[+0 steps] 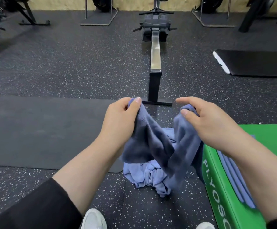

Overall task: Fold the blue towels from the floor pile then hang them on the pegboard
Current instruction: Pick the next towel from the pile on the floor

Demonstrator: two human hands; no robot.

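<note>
At the bottom of the frame two white shoes (94, 219) stand on the speckled floor (51, 71). Just above them lies the pile of blue towels (148, 177), and folded towels (233, 176) rest on the green box (217, 187) at lower right. In the centre the left hand (122, 116) and right hand (205, 118) each pinch one top corner of a blue towel (159, 146), which sags between them (its lower edge is hidden among the pile). The edge between the hands runs left to right. No pegboard is visible; a rowing machine (155, 47) stands beyond.
</note>
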